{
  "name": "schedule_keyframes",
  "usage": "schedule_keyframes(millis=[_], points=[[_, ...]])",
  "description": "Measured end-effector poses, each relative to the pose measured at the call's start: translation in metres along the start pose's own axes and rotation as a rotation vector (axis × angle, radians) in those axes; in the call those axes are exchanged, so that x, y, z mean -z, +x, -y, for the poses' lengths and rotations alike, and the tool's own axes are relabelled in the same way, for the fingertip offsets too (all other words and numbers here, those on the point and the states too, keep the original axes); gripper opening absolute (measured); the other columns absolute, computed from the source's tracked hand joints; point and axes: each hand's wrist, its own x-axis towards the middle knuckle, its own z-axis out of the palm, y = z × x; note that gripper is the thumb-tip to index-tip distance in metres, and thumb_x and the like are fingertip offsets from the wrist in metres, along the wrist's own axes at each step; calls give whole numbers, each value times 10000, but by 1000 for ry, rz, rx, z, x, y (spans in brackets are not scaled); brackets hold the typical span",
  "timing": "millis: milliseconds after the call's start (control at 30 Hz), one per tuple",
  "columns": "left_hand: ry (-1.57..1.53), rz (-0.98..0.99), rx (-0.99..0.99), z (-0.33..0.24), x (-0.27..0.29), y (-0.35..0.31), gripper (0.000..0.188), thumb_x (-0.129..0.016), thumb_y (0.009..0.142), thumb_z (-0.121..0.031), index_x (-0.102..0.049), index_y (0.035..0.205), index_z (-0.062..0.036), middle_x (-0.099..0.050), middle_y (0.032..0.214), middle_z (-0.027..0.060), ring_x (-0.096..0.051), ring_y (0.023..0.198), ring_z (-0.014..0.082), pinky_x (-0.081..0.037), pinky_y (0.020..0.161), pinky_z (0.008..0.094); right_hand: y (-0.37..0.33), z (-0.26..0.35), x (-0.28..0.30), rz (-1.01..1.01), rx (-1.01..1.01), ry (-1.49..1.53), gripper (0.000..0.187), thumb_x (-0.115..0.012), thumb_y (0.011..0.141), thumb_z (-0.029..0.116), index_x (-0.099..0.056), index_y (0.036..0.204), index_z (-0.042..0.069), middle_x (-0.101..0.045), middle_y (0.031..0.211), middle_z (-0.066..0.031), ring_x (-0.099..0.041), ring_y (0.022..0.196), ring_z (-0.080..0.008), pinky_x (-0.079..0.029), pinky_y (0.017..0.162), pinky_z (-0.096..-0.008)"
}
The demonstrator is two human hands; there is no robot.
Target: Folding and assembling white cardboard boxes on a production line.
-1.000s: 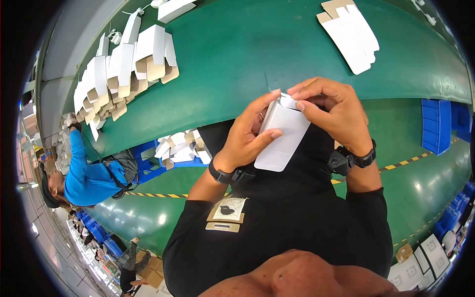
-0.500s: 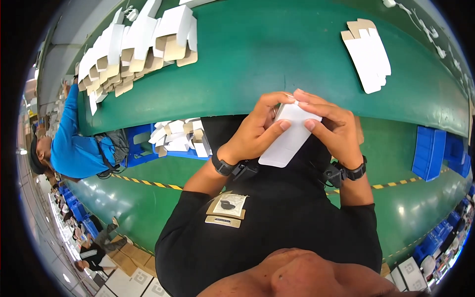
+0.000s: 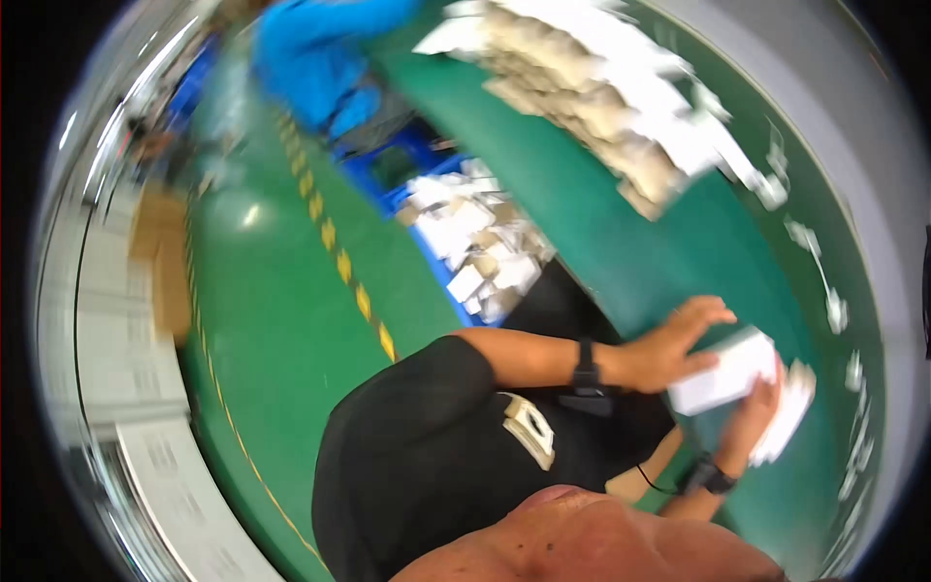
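Note:
A small white carton (image 3: 713,378) is held over the green table, blurred by motion. My right hand (image 3: 758,412) is closed round its right end. At the opposite end, my left hand (image 3: 669,344) has its fingers stretched out and apart, with the thumb against the carton's edge. Just beyond my right hand lies a small stack of flat white cartons (image 3: 790,417), partly hidden by it.
Many unfolded white and brown cartons (image 3: 582,78) spread along the far part of the table (image 3: 611,257). A blue bin (image 3: 436,257) of folded cartons stands beside the table. A person in a blue top (image 3: 310,58) is further off. White cables (image 3: 829,281) run along the table's edge.
My view has turned to the left, so the table now slants. The carton was between both hands; my left fingers have spread off it while my right hand keeps hold.

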Motion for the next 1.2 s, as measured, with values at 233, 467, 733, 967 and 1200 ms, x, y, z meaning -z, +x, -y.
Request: schedule_keyframes(millis=[233,467,733,967,1200], points=[[64,30,71,-23,27,-17,307,-509,1034,-346,-549,1177,-77,-481,1276,122,-425,1265,301,-289,1121,441,284,-83,87,-23,-143,22,435,-502,1034,259,-493,1393,11,-573,1318,-147,-542,1242,-249,-434,1032,-362],[34,64,103,-25,34,-40,302,-512,1035,-347,-590,1093,-60,-562,1162,106,-483,1157,278,-375,1029,412,298,-120,130,-48,614,-994,507,-515,1027,303,-489,1384,-56,-523,1369,-287,-512,1255,-409,-377,1091,-443],[-260,431,245,-28,19,-35,296,-480,1055,-305,-602,1100,-39,-624,1086,78,-579,1026,223,-455,929,377,-36,-66,95,-367,51,-1703,627,-564,982,469,-522,1408,12,-493,1470,-193,-460,1346,-374,-422,1045,-462],[-253,723,249,-36,13,-27,325,-512,1046,-307,-583,1182,-20,-616,1191,99,-588,1100,227,-461,966,374,-34,-34,89,-360,-159,-1456,443,-438,1066,312,-590,1312,-23,-591,1346,-227,-594,1180,-410,-524,896,-438],[-314,269,127,-46,6,-12,818,-659,946,-432,-266,1546,-38,-443,1468,141,-421,1370,254,-375,1111,390,-107,63,-77,-172,347,-748,391,-449,1071,239,-623,1243,-66,-674,1178,-248,-664,1052,-402,-542,858,-436]])
